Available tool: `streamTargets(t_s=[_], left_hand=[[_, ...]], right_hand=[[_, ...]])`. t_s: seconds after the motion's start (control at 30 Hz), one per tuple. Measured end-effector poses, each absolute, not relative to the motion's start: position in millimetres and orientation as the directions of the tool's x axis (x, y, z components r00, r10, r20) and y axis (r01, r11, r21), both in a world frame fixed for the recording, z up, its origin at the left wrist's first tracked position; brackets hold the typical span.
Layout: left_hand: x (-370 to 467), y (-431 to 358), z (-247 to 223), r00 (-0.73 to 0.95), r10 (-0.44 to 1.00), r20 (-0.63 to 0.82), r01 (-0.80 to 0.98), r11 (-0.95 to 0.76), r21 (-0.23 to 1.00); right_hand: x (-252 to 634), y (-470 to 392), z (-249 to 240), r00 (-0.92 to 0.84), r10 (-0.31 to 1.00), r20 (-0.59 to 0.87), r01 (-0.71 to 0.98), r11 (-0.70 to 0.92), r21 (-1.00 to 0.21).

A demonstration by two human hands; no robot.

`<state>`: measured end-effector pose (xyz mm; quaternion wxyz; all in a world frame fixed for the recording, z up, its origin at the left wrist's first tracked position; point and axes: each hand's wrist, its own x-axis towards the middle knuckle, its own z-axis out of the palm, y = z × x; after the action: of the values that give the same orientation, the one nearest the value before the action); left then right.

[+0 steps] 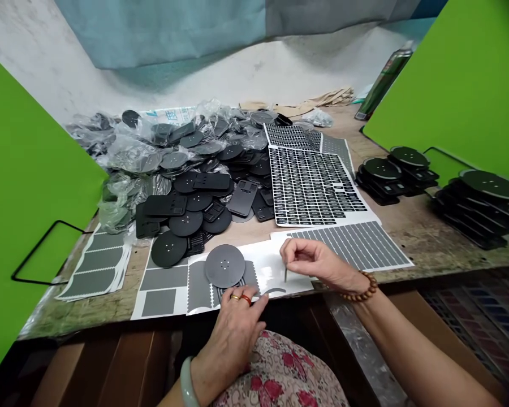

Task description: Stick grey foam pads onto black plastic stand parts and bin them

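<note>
My left hand (240, 322) lies at the table's front edge with its fingers stretched out. Its fingertips are at the near edge of a dark grey round disc (224, 265) with small holes in the middle. Beneath the disc is a sheet of grey stickers (200, 285) with wavy edges. Over a white glossy backing sheet (269, 260), my right hand (311, 263) is closed in a pinch. A thin dark strip (285, 275) hangs down from its fingertips. A curved grey strip (276, 290) lies on the white sheet between the two hands.
A heap of black discs and plates (199, 200), some bagged in plastic, fills the left and back. Sheets of black labels (314, 186) lie at centre right. Stacked disc pieces (475, 209) stand at right. Green panels (462, 96) flank the table; a spray can (384, 79) leans there.
</note>
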<state>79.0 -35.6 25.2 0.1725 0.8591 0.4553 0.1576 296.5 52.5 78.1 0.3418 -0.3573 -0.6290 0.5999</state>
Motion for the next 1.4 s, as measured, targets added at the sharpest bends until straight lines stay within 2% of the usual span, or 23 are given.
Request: streamTargets(t_s=[0.1,0.2,0.33,0.5,0.6,0.7,0.83,0.97,1.17,1.4], left_hand=[[75.2,-31.9,36.4,0.285,0.926,0.246,0.679,-0.377,0.63],[69.0,-27.2,43.2,0.045,0.964,0.262,0.568,-0.24,0.787],[61.6,-25.2,48.8,-0.012,0.983,0.181,0.491,-0.152,0.858],[58.1,-27.3,49.9,-0.047,0.986,0.162,0.484,-0.12,0.867],[56.2,-25.4,48.5,-0.087,0.981,0.172,0.474,-0.111,0.873],[51.7,-20.1,45.7,-0.204,0.96,0.194,0.403,-0.098,0.91],[43.3,-12.4,41.3,-0.37,0.927,0.064,0.131,-0.016,0.991],[39.0,-9.7,41.8,-0.402,0.91,-0.102,-0.142,0.048,0.989],[39.9,-9.2,43.8,-0.395,0.903,-0.17,-0.26,0.067,0.963],[41.1,-7.1,43.6,-0.37,0.913,-0.17,-0.279,0.065,0.958]], right_hand=[[275.8,47.1,88.0,-0.571,0.821,-0.001,0.213,0.147,-0.966],[256.3,41.8,92.6,-0.634,0.772,0.047,0.286,0.29,-0.913],[238.0,39.2,90.9,-0.707,0.701,0.091,0.308,0.421,-0.853],[226.4,40.8,89.0,-0.726,0.685,0.065,0.331,0.431,-0.839],[221.4,41.1,89.2,-0.711,0.702,0.033,0.326,0.371,-0.869],[216.8,41.2,83.1,-0.626,0.78,-0.005,0.264,0.205,-0.943],[213.2,41.1,65.3,-0.427,0.901,-0.08,0.109,-0.036,-0.993],[209.8,37.4,54.2,-0.401,0.896,-0.189,-0.008,-0.21,-0.978],[196.7,31.4,56.6,-0.384,0.894,-0.23,-0.106,-0.29,-0.951],[187.9,33.2,54.1,-0.379,0.891,-0.249,-0.144,-0.322,-0.936]])
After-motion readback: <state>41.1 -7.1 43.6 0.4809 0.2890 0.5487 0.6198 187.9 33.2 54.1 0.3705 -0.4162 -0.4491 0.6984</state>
